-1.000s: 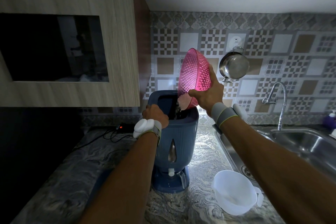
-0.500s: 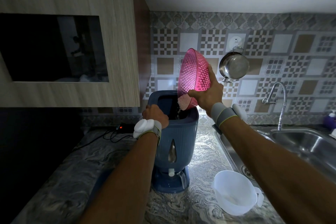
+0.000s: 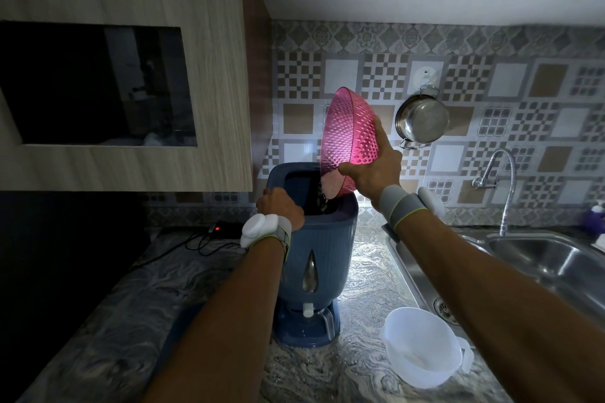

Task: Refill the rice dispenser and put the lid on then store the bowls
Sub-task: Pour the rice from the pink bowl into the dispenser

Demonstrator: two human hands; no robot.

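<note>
A blue rice dispenser [image 3: 322, 249] stands on the marble counter with its top open and no lid on it. My right hand [image 3: 373, 168] grips a pink textured bowl [image 3: 348, 137], tipped almost on edge over the opening. White rice [image 3: 329, 185] slides from the bowl's lower rim into the dispenser. My left hand [image 3: 281, 208] clasps the dispenser's top left rim. A white plastic bowl with a handle [image 3: 422, 345] sits on the counter to the dispenser's right, with a little rice in its bottom.
A steel sink [image 3: 550, 258] with a tap [image 3: 501, 180] lies at the right. A steel pot [image 3: 422, 121] hangs on the tiled wall behind the bowl. A wooden cabinet [image 3: 209, 75] overhangs the left. A black box with a red light [image 3: 226, 227] and cables sits behind the dispenser.
The pink bowl has tipped slightly steeper as rice keeps falling into the dispenser. Both hands stay where they were.
</note>
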